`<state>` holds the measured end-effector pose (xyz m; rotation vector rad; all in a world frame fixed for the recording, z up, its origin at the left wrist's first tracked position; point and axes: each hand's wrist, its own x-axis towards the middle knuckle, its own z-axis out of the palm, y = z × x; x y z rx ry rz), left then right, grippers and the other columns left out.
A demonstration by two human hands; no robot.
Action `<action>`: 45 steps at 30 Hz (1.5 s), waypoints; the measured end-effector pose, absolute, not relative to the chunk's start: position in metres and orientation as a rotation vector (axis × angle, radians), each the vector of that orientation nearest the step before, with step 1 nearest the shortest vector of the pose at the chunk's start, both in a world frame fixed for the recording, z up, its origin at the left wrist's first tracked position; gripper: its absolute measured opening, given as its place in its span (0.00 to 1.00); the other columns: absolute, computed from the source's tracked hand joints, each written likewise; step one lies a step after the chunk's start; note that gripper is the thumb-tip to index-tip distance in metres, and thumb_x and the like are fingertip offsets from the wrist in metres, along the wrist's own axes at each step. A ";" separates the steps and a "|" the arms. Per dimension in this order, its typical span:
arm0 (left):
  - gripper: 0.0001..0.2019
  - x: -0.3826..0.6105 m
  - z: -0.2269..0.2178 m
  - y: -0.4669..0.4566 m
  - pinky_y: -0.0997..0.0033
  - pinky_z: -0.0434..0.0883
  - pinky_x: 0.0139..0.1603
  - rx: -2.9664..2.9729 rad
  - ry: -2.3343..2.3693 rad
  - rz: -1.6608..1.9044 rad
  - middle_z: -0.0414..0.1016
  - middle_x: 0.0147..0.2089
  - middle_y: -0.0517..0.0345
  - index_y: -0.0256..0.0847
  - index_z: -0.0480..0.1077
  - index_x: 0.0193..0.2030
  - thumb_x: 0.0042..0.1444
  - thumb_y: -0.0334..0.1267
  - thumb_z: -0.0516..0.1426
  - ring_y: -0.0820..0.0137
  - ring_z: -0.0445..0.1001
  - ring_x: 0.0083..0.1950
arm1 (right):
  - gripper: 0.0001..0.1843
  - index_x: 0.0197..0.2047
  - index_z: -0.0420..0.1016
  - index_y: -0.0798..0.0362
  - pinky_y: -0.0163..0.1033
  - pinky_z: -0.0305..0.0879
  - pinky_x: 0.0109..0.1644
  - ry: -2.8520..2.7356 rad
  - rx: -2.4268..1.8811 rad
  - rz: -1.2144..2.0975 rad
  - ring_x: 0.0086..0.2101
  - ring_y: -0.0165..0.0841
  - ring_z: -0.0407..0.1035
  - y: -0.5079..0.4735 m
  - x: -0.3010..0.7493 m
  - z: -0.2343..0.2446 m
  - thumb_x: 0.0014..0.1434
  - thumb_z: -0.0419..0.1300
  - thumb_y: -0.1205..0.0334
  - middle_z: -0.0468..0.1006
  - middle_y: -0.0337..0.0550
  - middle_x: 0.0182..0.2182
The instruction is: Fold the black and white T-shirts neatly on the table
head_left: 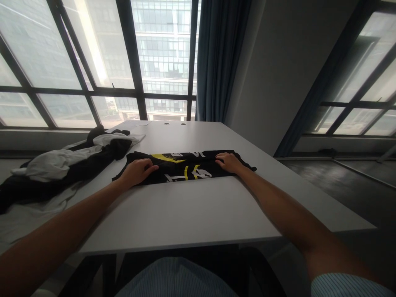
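Observation:
A black garment with yellow and white print lies folded into a long strip on the white table. My left hand rests on its left part, fingers curled round a fold of the cloth. My right hand lies on its right part, fingers bent and pressing on the fabric's upper edge. Both forearms reach out over the table.
A pile of black and white clothes lies on the table's left side and hangs over its edge. Large windows and a dark curtain stand behind the table. The floor drops away to the right.

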<state>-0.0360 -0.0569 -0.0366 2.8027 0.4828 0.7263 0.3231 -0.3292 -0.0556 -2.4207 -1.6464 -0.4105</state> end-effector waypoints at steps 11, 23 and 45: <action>0.26 -0.038 -0.032 -0.059 0.68 0.59 0.30 2.820 0.497 0.726 0.73 0.26 0.57 0.42 0.70 0.27 0.61 0.64 0.51 0.67 0.69 0.28 | 0.15 0.48 0.83 0.53 0.47 0.67 0.59 -1.734 -2.387 -0.510 0.50 0.43 0.76 -0.341 0.312 -0.038 0.64 0.61 0.55 0.83 0.48 0.50; 0.33 -0.023 -0.046 -0.033 0.50 0.57 0.71 3.035 0.402 0.556 0.66 0.71 0.47 0.42 0.70 0.64 0.65 0.62 0.46 0.52 0.61 0.72 | 0.27 0.66 0.71 0.52 0.49 0.61 0.68 -1.664 -2.441 -0.157 0.64 0.45 0.65 -0.331 0.309 -0.051 0.69 0.54 0.49 0.71 0.51 0.65; 0.42 -0.031 -0.064 0.007 0.42 0.46 0.74 2.897 0.890 0.036 0.42 0.80 0.48 0.42 0.49 0.78 0.65 0.66 0.40 0.46 0.41 0.79 | 0.21 0.50 0.83 0.53 0.39 0.70 0.43 -1.083 -2.692 -0.240 0.39 0.39 0.77 -0.406 0.414 -0.057 0.57 0.66 0.49 0.84 0.48 0.40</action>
